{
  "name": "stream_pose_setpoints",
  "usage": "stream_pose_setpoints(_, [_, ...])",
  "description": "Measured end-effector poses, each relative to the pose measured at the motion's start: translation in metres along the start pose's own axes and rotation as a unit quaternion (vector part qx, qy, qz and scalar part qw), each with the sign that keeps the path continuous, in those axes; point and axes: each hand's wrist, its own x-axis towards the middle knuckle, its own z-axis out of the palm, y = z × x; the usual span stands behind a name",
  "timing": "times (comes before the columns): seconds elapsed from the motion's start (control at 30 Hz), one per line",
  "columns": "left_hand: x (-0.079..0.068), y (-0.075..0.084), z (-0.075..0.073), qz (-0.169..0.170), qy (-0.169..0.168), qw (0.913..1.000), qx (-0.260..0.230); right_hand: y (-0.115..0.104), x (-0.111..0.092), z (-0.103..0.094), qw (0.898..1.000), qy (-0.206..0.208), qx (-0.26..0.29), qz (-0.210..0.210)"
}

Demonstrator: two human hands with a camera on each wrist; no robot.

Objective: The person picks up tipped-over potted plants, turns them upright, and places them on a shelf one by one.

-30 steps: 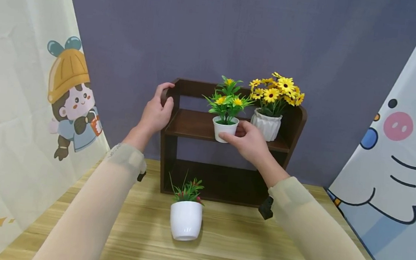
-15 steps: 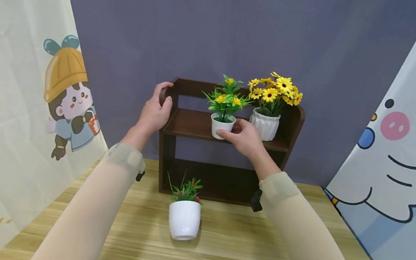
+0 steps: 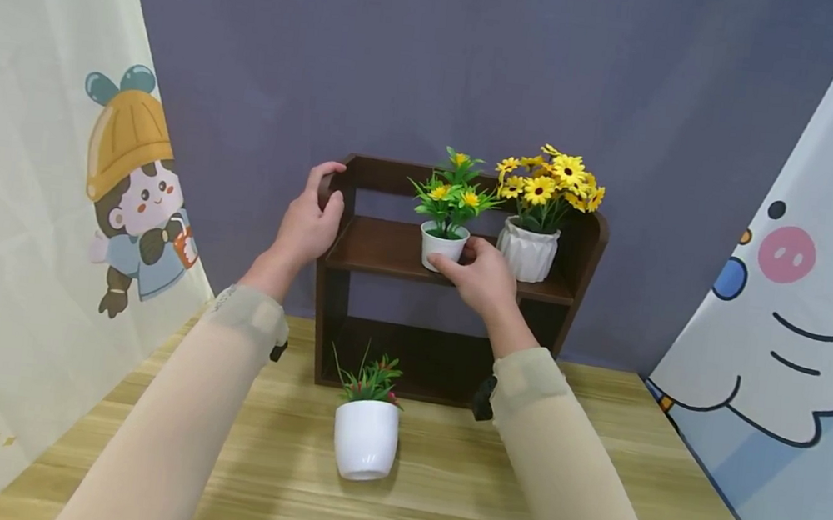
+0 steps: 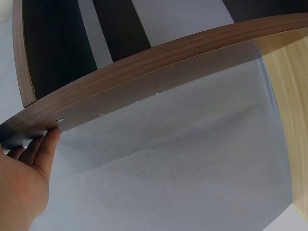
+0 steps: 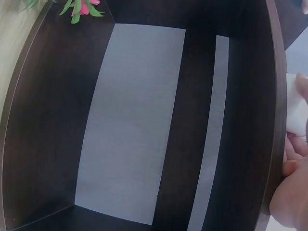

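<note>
In the head view my right hand (image 3: 486, 279) pinches a small white pot of green leaves and yellow flowers (image 3: 442, 242), thumb in front, other fingers at its right side. The pot sits over the upper board of a dark brown two-tier shelf (image 3: 376, 244), near its front edge. My left hand (image 3: 308, 229) grips the shelf's left side panel near the top; the left wrist view has its fingertips (image 4: 54, 137) against the panel's outer face. At the right edge of the right wrist view, part of the white pot (image 5: 294, 113) shows above my fingers.
Right of the held pot, a ridged white pot with yellow daisies (image 3: 528, 250) stands on the upper board. A larger white pot with green leaves and red flowers (image 3: 365, 439) leans or lies on the wooden table (image 3: 455, 481), in front of the shelf. A grey-purple cloth (image 3: 436, 61) hangs behind.
My right hand has carried the small pot slightly left and back, away from the board's front edge. My left hand keeps its grip on the side panel.
</note>
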Motion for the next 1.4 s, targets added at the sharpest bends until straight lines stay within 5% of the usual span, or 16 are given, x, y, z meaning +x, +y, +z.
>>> stream_pose_setpoints(0.33, [-0.001, 0.003, -0.003, 0.007, 0.002, 1.0000, 0.001, 0.000, 0.003, 0.002, 0.999, 0.017, -0.050, 0.009])
stream_pose_setpoints(0.93, [-0.001, 0.000, 0.001, 0.010, 0.004, 0.9999, -0.001, 0.000, 0.006, 0.022, 0.980, 0.135, -0.141, 0.029])
stream_pose_setpoints(1.4, [-0.001, 0.001, 0.001, 0.010, 0.002, 0.9999, -0.012, -0.001, 0.010, 0.018, 0.981, 0.117, -0.148, 0.045])
